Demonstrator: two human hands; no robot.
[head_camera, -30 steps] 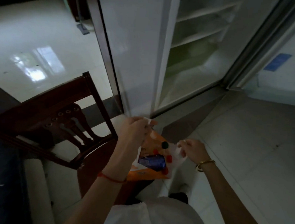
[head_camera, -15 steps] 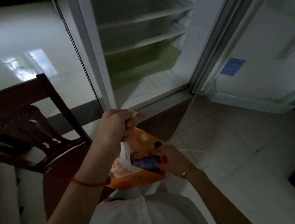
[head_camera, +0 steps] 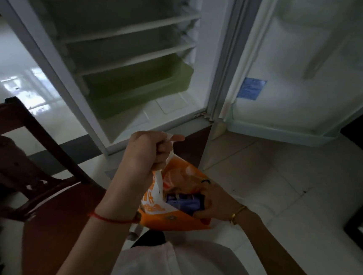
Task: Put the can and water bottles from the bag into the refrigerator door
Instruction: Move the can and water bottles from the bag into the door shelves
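While the left hand [head_camera: 147, 150] fists the bag [head_camera: 169, 215] handles, right hand [head_camera: 213, 202] fingers wrap the can [head_camera: 184, 202] — inside the bag.

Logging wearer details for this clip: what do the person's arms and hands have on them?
Both forearms are bare, with no sleeves or gloves. The left hand has a thin red string bracelet at its wrist. The right hand has a slim gold bangle at its wrist. No rings can be made out.

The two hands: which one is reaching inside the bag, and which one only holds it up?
The right hand, wearing a gold bangle, is inside the orange bag, closed on the blue can. The left hand, with a red wrist string, grips the bag's top.
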